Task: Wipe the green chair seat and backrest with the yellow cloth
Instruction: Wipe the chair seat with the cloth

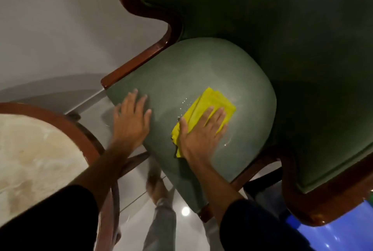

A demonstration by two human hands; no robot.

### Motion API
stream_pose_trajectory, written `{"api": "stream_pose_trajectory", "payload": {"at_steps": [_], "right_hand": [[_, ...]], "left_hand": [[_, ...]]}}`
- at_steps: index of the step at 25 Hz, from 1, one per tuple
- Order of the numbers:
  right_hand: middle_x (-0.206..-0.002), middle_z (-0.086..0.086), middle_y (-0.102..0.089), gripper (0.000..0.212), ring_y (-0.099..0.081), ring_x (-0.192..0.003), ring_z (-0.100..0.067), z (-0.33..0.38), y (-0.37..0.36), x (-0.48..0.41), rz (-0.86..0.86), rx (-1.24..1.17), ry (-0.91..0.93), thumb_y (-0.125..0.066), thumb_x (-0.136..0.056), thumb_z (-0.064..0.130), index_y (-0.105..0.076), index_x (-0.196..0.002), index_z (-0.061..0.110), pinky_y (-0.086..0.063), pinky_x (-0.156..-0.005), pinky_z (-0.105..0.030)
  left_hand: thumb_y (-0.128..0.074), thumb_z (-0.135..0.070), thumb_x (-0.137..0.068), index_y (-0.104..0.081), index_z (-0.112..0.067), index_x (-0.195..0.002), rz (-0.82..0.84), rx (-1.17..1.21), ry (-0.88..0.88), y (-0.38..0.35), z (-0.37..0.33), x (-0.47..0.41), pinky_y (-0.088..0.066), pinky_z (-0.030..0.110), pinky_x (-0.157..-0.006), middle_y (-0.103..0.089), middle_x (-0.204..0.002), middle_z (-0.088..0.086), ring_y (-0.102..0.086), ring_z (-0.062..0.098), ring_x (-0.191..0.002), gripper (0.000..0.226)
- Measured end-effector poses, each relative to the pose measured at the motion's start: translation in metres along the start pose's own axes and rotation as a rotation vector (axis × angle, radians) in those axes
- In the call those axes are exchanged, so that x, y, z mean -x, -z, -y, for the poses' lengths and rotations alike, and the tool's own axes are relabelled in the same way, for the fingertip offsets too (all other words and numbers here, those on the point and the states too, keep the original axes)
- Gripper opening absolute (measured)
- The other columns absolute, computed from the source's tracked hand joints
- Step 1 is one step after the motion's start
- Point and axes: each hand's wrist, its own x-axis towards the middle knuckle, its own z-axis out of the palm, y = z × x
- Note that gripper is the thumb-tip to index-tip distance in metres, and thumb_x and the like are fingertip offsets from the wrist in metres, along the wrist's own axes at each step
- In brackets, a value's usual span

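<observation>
The green chair seat (193, 73) fills the middle of the view, with the dark green backrest (282, 28) rising behind it inside a brown wooden frame (141, 8). A folded yellow cloth (214, 101) lies flat on the seat's right half. My right hand (201, 131) presses down on the cloth with the fingers spread over it. My left hand (131, 117) rests flat on the seat's left front edge, fingers apart, holding nothing. Small water droplets (184, 102) glisten on the seat just left of the cloth.
A round marble-topped table (30, 149) with a brown wooden rim stands at the lower left. A glossy grey floor (185, 212) shows below the seat, with my leg and foot (159, 200) on it. Something blue (343, 232) sits at the lower right. A pale wall (60, 18) lies beyond.
</observation>
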Motion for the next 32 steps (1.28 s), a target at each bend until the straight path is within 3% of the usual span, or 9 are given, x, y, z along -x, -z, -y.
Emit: {"api": "stream_pose_trajectory", "payload": {"at_steps": [5,9,13,16,18,21,25,30,32], "right_hand": [[-0.157,-0.024,-0.02,0.067,-0.017,-0.147,-0.037,-0.024,0.012,-0.108,-0.206,0.081,-0.022,-0.034,-0.096,0.046,-0.025,-0.15,0.008,-0.015,-0.117,-0.056],[-0.16,-0.022,-0.01,0.068,-0.005,-0.149,-0.035,-0.001,0.024,-0.158,-0.125,0.112,-0.05,-0.025,-0.094,0.053,-0.016,-0.153,0.019,-0.01,-0.117,-0.058],[-0.161,-0.019,-0.008,0.065,-0.001,-0.149,-0.033,0.062,-0.017,-0.045,0.024,0.22,0.486,-0.025,-0.096,0.055,-0.015,-0.153,0.025,-0.008,-0.119,-0.055],[-0.16,-0.017,-0.015,0.057,-0.005,-0.15,-0.03,0.0,-0.012,0.041,0.123,0.259,0.729,-0.031,-0.099,0.047,-0.019,-0.152,0.028,-0.02,-0.116,-0.055],[-0.157,-0.02,-0.019,0.053,-0.004,-0.15,-0.027,-0.068,0.008,0.046,0.022,0.253,0.534,-0.026,-0.1,0.046,-0.026,-0.15,0.026,-0.028,-0.111,-0.056],[-0.152,-0.03,-0.028,0.055,-0.02,-0.144,-0.04,-0.113,0.032,-0.027,-0.179,0.176,-0.038,-0.028,-0.099,0.043,-0.036,-0.146,0.014,-0.032,-0.107,-0.059],[-0.16,-0.019,-0.016,0.059,-0.011,-0.147,-0.036,-0.052,0.044,-0.167,-0.193,-0.006,-0.329,-0.029,-0.097,0.048,-0.023,-0.151,0.025,-0.01,-0.118,-0.057],[-0.16,-0.012,-0.021,0.055,-0.013,-0.148,-0.032,0.041,0.0,-0.094,-0.111,0.194,0.369,-0.031,-0.097,0.047,-0.026,-0.15,0.032,-0.011,-0.118,-0.053],[-0.16,-0.01,-0.024,0.053,-0.015,-0.148,-0.03,0.015,-0.005,-0.031,-0.055,0.163,0.455,-0.033,-0.098,0.046,-0.029,-0.149,0.032,-0.013,-0.118,-0.051]], "left_hand": [[-0.021,-0.047,-0.099,-0.007,-0.02,-0.151,0.142,-0.04,-0.087,-0.014,0.046,-0.033,-0.005,0.049,-0.119,-0.001,-0.162,0.008,0.002,0.022,-0.148,0.06],[-0.012,-0.051,-0.095,-0.003,-0.018,-0.151,0.117,-0.042,-0.13,-0.027,0.051,-0.033,-0.003,0.052,-0.119,0.001,-0.162,0.011,0.004,0.025,-0.148,0.066],[-0.014,-0.044,-0.098,-0.014,-0.022,-0.15,0.093,0.084,-0.165,-0.019,0.059,-0.036,-0.007,0.05,-0.12,-0.009,-0.162,0.005,-0.003,0.019,-0.148,0.058],[-0.022,-0.036,-0.099,-0.026,-0.018,-0.147,0.042,0.066,-0.224,-0.01,0.062,-0.044,-0.018,0.052,-0.117,-0.022,-0.159,0.011,-0.017,0.026,-0.146,0.052],[-0.025,-0.039,-0.098,-0.024,-0.016,-0.148,0.063,-0.019,-0.275,-0.008,0.055,-0.053,-0.018,0.053,-0.116,-0.022,-0.158,0.016,-0.018,0.03,-0.146,0.055],[-0.021,-0.048,-0.096,-0.014,-0.016,-0.15,0.106,-0.087,-0.32,-0.016,0.045,-0.06,-0.01,0.053,-0.119,-0.011,-0.16,0.017,-0.007,0.03,-0.148,0.064],[-0.018,-0.049,-0.096,-0.008,-0.015,-0.151,0.107,-0.102,-0.325,-0.022,0.049,-0.061,-0.004,0.052,-0.119,-0.005,-0.161,0.016,0.0,0.028,-0.148,0.065],[-0.015,-0.054,-0.095,-0.016,-0.014,-0.15,0.099,-0.089,-0.325,-0.019,0.046,-0.061,-0.008,0.052,-0.119,-0.012,-0.16,0.016,-0.008,0.03,-0.148,0.068],[-0.009,-0.058,-0.094,-0.017,-0.014,-0.15,0.128,-0.093,-0.33,-0.013,0.047,-0.062,-0.01,0.053,-0.119,-0.013,-0.16,0.017,-0.009,0.03,-0.148,0.072]]}}
